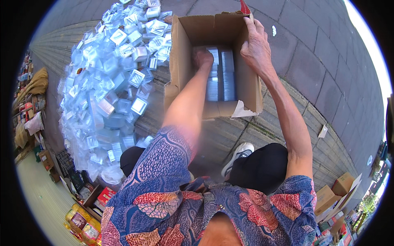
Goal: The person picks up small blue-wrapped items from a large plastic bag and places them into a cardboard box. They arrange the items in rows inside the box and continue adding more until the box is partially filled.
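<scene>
An open cardboard box (pixel 174 55) stands on the paving in front of me. Two rows of stacked clear plastic containers (pixel 228 77) line its floor, side by side. My left hand (pixel 203 58) is deep inside, at the left of the rows; it is blurred, and whether it holds anything is hidden. With my right hand (pixel 257 44) I grip the box's upper right edge, fingers over the rim. Left of the box lies a large heap of loose clear plastic containers (pixel 114 83), some nested in stacks.
Clear plastic bags (pixel 112 175) lie at the heap's near end. Straw brooms (pixel 37 81) and goods stand at far left. Bottles of yellow liquid (pixel 83 224) are at lower left, cardboard boxes (pixel 326 198) at lower right. A paper scrap (pixel 323 131) lies on the paving.
</scene>
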`<state>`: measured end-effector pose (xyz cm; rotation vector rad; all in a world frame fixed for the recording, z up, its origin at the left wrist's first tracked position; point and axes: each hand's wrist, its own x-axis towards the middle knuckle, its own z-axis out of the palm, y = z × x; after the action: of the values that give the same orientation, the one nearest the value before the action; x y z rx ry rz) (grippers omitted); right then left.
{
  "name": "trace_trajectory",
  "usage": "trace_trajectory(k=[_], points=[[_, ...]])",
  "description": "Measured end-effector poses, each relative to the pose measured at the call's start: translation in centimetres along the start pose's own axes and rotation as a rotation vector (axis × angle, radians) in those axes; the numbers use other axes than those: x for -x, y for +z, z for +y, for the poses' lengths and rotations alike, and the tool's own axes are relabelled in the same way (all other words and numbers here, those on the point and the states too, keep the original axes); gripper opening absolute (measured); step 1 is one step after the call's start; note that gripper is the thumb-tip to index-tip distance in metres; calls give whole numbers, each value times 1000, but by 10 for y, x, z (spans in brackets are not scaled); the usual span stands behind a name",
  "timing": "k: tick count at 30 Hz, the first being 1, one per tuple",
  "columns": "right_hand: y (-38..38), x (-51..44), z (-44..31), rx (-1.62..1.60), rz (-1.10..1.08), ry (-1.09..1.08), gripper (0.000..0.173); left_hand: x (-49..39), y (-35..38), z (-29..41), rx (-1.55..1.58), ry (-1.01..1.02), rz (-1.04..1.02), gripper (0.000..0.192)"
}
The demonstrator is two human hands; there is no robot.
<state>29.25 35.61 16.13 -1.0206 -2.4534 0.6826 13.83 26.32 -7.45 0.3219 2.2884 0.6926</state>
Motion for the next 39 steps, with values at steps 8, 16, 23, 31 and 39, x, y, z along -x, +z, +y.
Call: trace_trajectory(k=[8,16,23,31,39], points=[[5,0,5,8,81,-83,65,14,18,0,427,-220,-54,62],[2,0,2,-23,25,-32,66,21,13,11,236,-197,-90,73],[3,-2,5,-35,12,-106,66,87,-14,103,254,-206,207,61],[0,-5,5,-60,-52,-79,66,238,-212,111,696,557,-598,30],[-1,-3,-5,-72,-71,-59,58,136,-359,-78,164,394,260,33]])
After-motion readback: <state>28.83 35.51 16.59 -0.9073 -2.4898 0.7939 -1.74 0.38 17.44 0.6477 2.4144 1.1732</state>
